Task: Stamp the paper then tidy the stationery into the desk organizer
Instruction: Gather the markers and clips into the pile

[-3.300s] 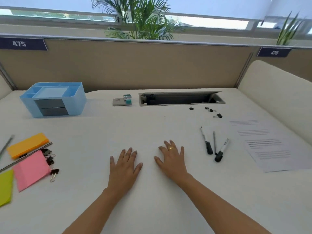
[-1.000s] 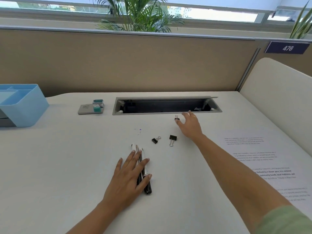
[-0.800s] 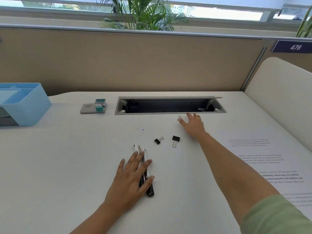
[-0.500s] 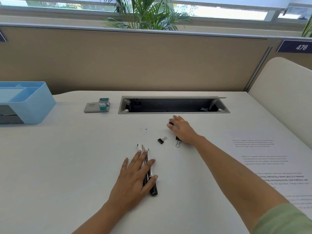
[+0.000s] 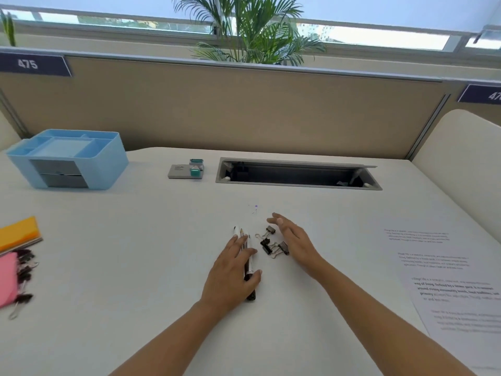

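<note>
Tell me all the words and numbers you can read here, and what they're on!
"475": left sign on the partition.
"47", then cut off by the picture's edge: right sign.
Paper: printed lines, too blurred to read.
Ink pad: label too small to read.
</note>
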The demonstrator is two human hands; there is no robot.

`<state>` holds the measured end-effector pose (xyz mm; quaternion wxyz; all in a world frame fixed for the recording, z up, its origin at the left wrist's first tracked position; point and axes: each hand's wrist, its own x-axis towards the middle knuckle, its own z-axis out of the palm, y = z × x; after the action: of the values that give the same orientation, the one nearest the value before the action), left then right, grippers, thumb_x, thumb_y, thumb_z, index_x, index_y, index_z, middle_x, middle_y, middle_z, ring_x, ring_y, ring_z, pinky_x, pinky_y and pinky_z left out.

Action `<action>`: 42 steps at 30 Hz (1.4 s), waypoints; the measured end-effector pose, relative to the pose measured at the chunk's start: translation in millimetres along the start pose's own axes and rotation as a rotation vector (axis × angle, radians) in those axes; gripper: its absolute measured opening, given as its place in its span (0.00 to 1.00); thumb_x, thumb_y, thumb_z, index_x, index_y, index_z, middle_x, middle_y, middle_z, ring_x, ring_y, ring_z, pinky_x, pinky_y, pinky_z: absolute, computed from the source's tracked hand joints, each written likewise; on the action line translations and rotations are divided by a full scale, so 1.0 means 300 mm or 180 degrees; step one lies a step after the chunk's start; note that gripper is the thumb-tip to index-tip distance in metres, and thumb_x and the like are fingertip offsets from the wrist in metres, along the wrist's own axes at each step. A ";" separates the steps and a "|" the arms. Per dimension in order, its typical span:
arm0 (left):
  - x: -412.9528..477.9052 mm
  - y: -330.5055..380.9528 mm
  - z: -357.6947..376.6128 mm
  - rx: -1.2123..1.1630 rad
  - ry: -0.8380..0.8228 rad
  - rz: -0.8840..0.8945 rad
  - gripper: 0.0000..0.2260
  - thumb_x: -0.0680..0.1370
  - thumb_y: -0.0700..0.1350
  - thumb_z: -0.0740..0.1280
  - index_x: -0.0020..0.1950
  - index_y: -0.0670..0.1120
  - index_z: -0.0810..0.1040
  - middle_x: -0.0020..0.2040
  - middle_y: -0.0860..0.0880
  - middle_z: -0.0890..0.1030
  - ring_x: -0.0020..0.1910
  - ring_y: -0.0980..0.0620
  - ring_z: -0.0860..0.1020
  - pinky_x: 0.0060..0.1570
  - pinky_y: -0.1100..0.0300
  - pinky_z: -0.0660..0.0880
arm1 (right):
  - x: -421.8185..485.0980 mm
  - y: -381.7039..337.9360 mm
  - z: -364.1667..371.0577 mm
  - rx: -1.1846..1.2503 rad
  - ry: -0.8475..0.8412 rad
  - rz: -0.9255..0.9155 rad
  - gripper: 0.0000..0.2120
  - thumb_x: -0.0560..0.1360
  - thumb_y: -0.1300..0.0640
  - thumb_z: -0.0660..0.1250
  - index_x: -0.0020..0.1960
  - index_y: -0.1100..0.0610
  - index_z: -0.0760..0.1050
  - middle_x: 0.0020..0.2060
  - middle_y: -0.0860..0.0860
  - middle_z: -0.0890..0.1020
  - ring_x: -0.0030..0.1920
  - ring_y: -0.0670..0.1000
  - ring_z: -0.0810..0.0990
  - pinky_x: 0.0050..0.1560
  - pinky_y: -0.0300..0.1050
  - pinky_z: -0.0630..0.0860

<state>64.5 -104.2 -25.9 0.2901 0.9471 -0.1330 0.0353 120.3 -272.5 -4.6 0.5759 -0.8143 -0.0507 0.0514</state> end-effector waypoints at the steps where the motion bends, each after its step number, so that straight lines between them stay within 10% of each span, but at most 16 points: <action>1: -0.007 -0.007 -0.005 -0.0078 0.0033 -0.0049 0.20 0.75 0.53 0.61 0.66 0.51 0.70 0.75 0.55 0.57 0.75 0.58 0.49 0.70 0.64 0.54 | -0.010 -0.006 0.007 0.0088 0.0277 0.0048 0.18 0.81 0.51 0.52 0.63 0.56 0.74 0.69 0.47 0.69 0.69 0.44 0.65 0.65 0.36 0.62; 9: -0.094 -0.110 -0.102 0.0123 0.0000 -0.0044 0.21 0.75 0.50 0.61 0.68 0.50 0.70 0.74 0.54 0.61 0.75 0.56 0.53 0.71 0.63 0.53 | -0.074 -0.003 0.240 -0.1593 0.0579 0.0090 0.21 0.80 0.49 0.52 0.70 0.55 0.66 0.73 0.52 0.63 0.75 0.49 0.56 0.75 0.50 0.48; 16: -0.192 -0.296 -0.275 0.0575 -0.0337 -0.0103 0.34 0.66 0.63 0.46 0.69 0.52 0.68 0.75 0.54 0.61 0.75 0.56 0.54 0.71 0.58 0.53 | -0.113 -0.088 0.493 -0.1868 0.0415 0.0086 0.23 0.80 0.46 0.52 0.71 0.55 0.63 0.74 0.51 0.59 0.75 0.48 0.53 0.75 0.50 0.45; 26: -0.309 -0.603 -0.516 0.0937 -0.0494 -0.0253 0.24 0.76 0.59 0.57 0.70 0.53 0.66 0.75 0.54 0.59 0.75 0.56 0.52 0.73 0.51 0.49 | -0.128 -0.249 0.882 -0.1918 0.0131 0.0061 0.24 0.80 0.45 0.51 0.72 0.53 0.62 0.76 0.50 0.55 0.76 0.48 0.50 0.75 0.52 0.42; 34: -0.455 -0.878 -0.727 0.1080 0.0833 -0.0683 0.31 0.71 0.64 0.48 0.63 0.48 0.74 0.69 0.49 0.70 0.71 0.49 0.65 0.68 0.42 0.57 | -0.111 -0.362 1.180 -0.1981 0.0087 0.0054 0.27 0.79 0.42 0.49 0.74 0.52 0.55 0.76 0.52 0.53 0.76 0.51 0.48 0.74 0.55 0.40; 42: -0.619 -1.111 -0.894 0.1624 0.0957 -0.1756 0.39 0.67 0.70 0.45 0.71 0.49 0.66 0.74 0.45 0.63 0.74 0.44 0.60 0.68 0.36 0.53 | -0.094 -0.436 1.380 -0.1924 0.0086 0.0109 0.30 0.78 0.40 0.51 0.75 0.55 0.52 0.76 0.52 0.53 0.76 0.51 0.48 0.74 0.56 0.40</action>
<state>-20.6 354.1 -10.3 0.0605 0.9731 0.1831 0.1261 30.5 152.9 -17.8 0.3071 -0.9502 -0.0423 0.0328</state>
